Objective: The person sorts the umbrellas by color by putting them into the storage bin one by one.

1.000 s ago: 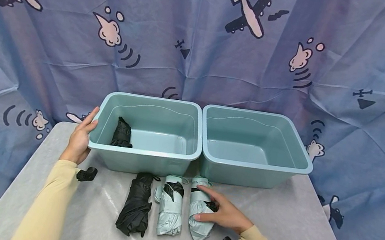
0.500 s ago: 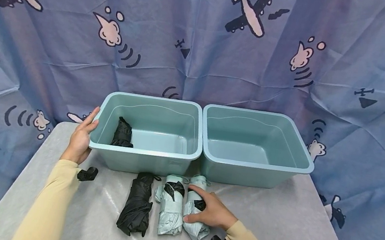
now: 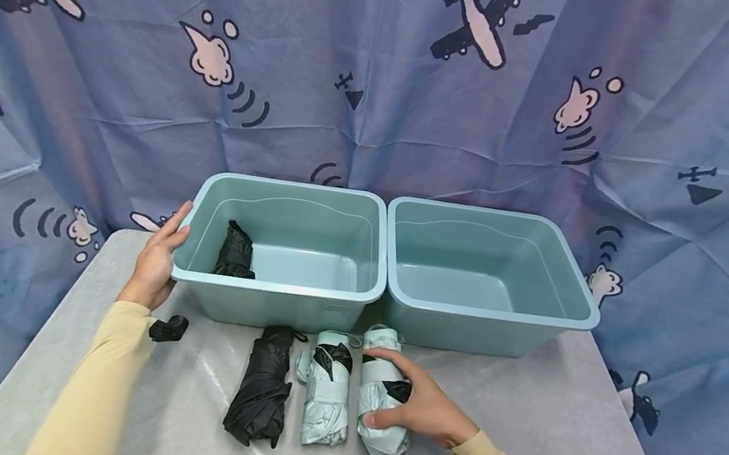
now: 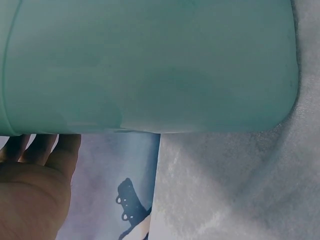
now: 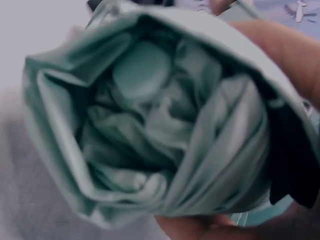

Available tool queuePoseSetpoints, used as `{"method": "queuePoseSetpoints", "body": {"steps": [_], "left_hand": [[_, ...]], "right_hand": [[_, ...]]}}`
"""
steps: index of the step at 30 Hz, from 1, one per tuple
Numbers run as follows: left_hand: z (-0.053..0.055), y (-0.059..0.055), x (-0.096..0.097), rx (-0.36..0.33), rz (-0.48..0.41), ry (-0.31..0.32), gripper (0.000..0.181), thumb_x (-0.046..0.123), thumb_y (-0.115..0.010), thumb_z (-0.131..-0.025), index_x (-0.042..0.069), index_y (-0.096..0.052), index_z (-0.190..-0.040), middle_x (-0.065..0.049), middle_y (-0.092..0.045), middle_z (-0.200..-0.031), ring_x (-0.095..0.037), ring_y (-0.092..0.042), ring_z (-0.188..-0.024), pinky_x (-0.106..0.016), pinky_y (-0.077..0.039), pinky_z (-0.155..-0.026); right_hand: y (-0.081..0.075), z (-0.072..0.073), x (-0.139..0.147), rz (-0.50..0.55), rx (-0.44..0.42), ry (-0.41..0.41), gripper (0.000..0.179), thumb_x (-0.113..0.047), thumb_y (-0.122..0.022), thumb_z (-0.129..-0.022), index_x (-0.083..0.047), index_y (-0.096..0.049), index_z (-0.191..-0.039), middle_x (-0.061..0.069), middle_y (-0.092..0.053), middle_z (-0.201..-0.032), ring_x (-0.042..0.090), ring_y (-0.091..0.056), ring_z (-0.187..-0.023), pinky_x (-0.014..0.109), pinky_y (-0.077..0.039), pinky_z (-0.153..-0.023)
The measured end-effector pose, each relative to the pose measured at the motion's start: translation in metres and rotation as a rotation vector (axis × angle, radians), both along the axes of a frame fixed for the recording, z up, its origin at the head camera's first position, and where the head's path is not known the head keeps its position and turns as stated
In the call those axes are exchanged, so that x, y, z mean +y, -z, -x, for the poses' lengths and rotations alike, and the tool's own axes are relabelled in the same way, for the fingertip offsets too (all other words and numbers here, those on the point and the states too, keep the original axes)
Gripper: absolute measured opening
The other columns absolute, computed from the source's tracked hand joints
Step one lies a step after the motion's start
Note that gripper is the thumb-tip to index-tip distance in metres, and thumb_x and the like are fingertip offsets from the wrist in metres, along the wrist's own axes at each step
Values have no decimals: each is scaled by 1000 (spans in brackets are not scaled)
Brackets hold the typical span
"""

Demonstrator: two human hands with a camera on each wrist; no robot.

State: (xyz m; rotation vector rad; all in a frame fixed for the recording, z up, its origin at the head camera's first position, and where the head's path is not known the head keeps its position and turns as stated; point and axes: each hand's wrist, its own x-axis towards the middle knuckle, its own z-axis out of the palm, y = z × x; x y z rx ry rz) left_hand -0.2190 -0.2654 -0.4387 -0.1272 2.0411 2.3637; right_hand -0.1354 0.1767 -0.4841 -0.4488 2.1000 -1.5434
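My right hand (image 3: 429, 409) grips a pale green folded umbrella (image 3: 376, 398) with a black patch, fingers on its far side and thumb on its near side. In the right wrist view, the bunched cloth end of this umbrella (image 5: 150, 125) fills the middle, tilted toward the camera. Just left of it lies a second pale green folded umbrella (image 3: 326, 408), then a black folded umbrella (image 3: 262, 386). My left hand (image 3: 152, 269) rests against the left side of the left bin (image 3: 273, 308), its fingers straight along the outer wall. A black folded umbrella (image 3: 235, 251) lies inside that bin.
A matching right bin (image 3: 456, 329) stands beside the left one, rims close together. Both sit toward the back of the grey-covered table (image 3: 519, 427). A blue printed curtain (image 3: 384, 103) hangs right behind the table.
My right hand has shifted the pale green umbrella left against its neighbour, then back to the right, its lower end turning rightward. My left hand has stayed on the bin.
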Motion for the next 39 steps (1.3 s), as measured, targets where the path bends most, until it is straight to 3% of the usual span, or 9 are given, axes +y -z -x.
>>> {"method": "queuePoseSetpoints", "body": {"steps": [3, 8, 12, 19, 24, 30, 39], "left_hand": [[0, 0, -1, 3, -5, 3, 55, 31, -33, -113, 36, -14, -164, 5, -4, -171, -24, -14, -154, -50, -16, -122], [1, 0, 0, 3, -6, 2, 54, 29, -32, -113, 35, -14, -164, 4, -4, -171, -24, -13, -154, -50, -15, -122], [1, 0, 0, -1, 3, -8, 54, 28, -32, -113, 35, -14, -164, 6, -3, -171, -23, -12, -154, -49, -15, -122], [1, 0, 1, -2, 11, -15, 54, 29, -32, -113, 34, -14, -164, 6, -4, -170, -23, -12, -154, -50, -15, -122], [1, 0, 1, 1, 11, -14, 54, 29, -33, -113, 34, -14, -164, 6, -4, -170, -23, -12, -154, -49, -15, -122], [0, 1, 0, 5, 7, -10, 54, 29, -33, -113, 34, -14, -164, 6, -4, -170, -23, -12, -154, -49, -15, -122], [1, 1, 0, 10, -8, -2, 55, 29, -33, -113, 32, -13, -164, 6, -3, -171, -23, -12, -154, -50, -14, -123]], "right_hand": [[-11, -4, 5, 93, -24, -48, 92, -7, -91, -74, -15, -45, -152, 18, -49, -141, 33, -53, -117, 42, -49, -95], [-35, -12, 11, 170, -19, -114, 86, -4, -87, -78, -15, -44, -152, 22, -47, -137, 37, -54, -113, 43, -54, -90], [-57, -16, 16, 179, 16, -156, 84, -3, -85, -81, -18, -43, -153, 23, -46, -137, 41, -53, -113, 45, -55, -86], [-93, -10, 24, 157, 123, -153, 86, -3, -85, -80, -19, -43, -153, 22, -48, -134, 40, -55, -110, 43, -56, -84], [-115, 3, 32, 138, 140, -105, 88, -3, -85, -81, -20, -41, -155, 23, -49, -135, 39, -56, -111, 43, -57, -84], [-133, 26, 42, 114, 90, -56, 92, -2, -84, -81, -24, -38, -158, 22, -48, -135, 38, -56, -112, 44, -57, -84], [-156, 75, 48, 77, 101, -33, 92, -1, -84, -80, -25, -40, -158, 21, -46, -135, 36, -52, -113, 44, -56, -84]]}}
